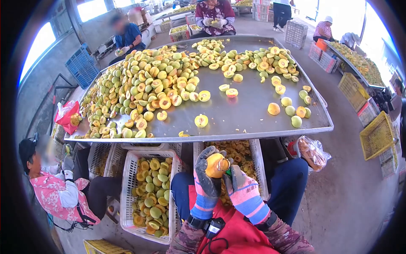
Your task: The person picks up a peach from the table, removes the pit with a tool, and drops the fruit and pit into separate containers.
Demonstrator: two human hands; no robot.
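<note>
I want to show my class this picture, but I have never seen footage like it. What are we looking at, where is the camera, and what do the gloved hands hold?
The one picture comes from a camera worn on a person's head, looking forward and down, with a round fisheye edge. The person sits at a metal table heaped with halved and whole fruit, yellow-green, perhaps apricots or peaches. Both hands wear gloves. The left hand grips one orange-yellow fruit; the right hand presses a small green-handled tool against it. White crates of fruit halves stand below the table. Other people work around it.
</note>
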